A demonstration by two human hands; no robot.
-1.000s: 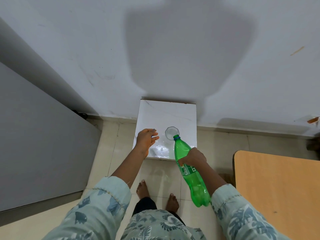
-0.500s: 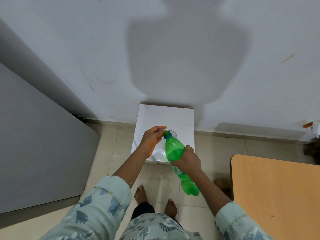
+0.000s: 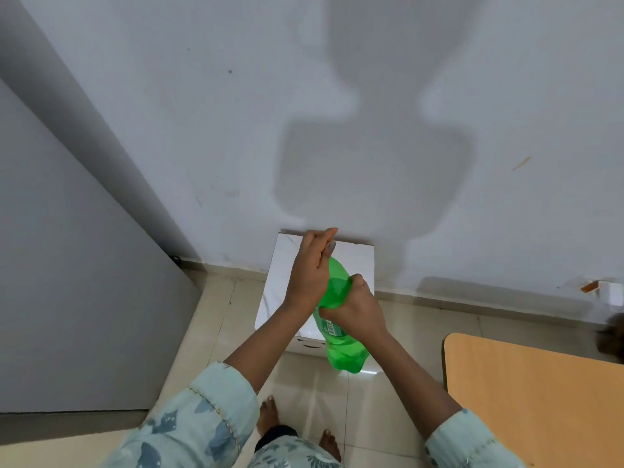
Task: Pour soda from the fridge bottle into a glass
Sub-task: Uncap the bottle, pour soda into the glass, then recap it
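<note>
A green plastic soda bottle is held tilted above a small white marble-topped stand, its neck pointing away from me. My right hand is wrapped around the bottle's upper body. My left hand covers the bottle's neck and cap, fingers closed over the top. The cap is hidden under that hand. The glass that stood on the stand is hidden behind my hands and the bottle.
A grey fridge side fills the left. A wooden table with a rounded corner is at the lower right. A white wall rises behind the stand. My bare feet stand on the tiled floor.
The bottle has been lifted closer and more upright. My left hand moved from the stand's surface onto the bottle's cap. The glass has gone out of sight behind my hands.
</note>
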